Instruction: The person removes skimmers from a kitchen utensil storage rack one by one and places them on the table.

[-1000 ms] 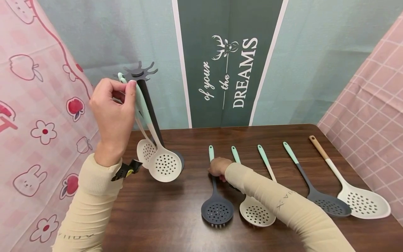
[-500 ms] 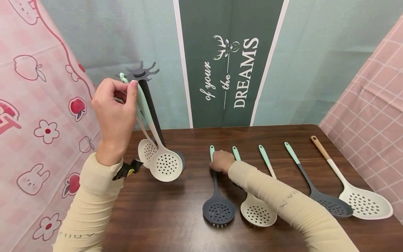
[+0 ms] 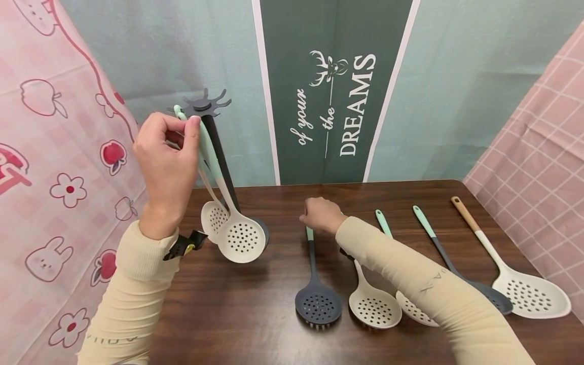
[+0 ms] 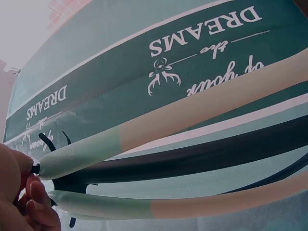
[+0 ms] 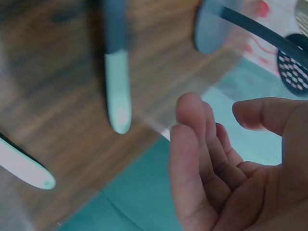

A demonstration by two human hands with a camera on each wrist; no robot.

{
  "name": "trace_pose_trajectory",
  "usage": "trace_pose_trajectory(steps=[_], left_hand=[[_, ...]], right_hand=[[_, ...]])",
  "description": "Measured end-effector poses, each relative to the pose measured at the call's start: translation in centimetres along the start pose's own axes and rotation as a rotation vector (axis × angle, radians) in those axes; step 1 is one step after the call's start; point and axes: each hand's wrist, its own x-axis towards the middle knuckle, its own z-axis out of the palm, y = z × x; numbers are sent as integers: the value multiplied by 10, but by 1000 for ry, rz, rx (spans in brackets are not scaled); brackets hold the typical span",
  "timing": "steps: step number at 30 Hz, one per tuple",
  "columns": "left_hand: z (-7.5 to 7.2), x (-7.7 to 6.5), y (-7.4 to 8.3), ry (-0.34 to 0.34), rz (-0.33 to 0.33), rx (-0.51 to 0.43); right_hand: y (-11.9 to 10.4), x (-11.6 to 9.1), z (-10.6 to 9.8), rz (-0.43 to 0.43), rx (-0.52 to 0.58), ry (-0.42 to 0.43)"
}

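Observation:
My left hand point(image 3: 169, 157) pinches a hook at the top of a dark grey utensil rack point(image 3: 221, 162); in the left wrist view its fingertips meet the hook tip beside a mint handle point(image 4: 86, 154). Two white skimmers hang there, one in front point(image 3: 241, 239) and another behind point(image 3: 213, 220). A dark perforated head point(image 5: 292, 67) shows at the rack in the right wrist view. My right hand point(image 3: 321, 215) hovers by the handle end of a dark grey skimmer point(image 3: 318, 304) lying on the table. Its fingers point(image 5: 185, 168) curve loosely around nothing, apart from the mint handle point(image 5: 118, 91).
Right of the grey skimmer, a white skimmer point(image 3: 376, 306) and another partly covered one point(image 3: 412, 309) lie on the wooden table point(image 3: 219, 314). Farther right are a grey slotted turner point(image 3: 495, 296) and a white one with a tan handle point(image 3: 531, 294). Curtains stand behind and on both sides.
My right hand has moved from the middle of the grey skimmer's handle up toward its far end, and the skimmer stays on the table. The left hand keeps its place at the rack.

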Motion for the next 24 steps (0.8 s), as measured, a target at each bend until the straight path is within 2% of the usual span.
trace_pose_trajectory(steps=[6,15,20,24], left_hand=[[0,0,-1,0,1,-4],[0,-1,-1,-9,-3,-1],[0,-1,-1,1,-2,-6],[0,-1,0,8,-6,-6]], right_hand=[[-13,-3,-26,-69,98,78],[-40,1,-58,-243,325,252],[-59,2,-83,-386,462,334],[-76,-1,-102,-520,563,354]])
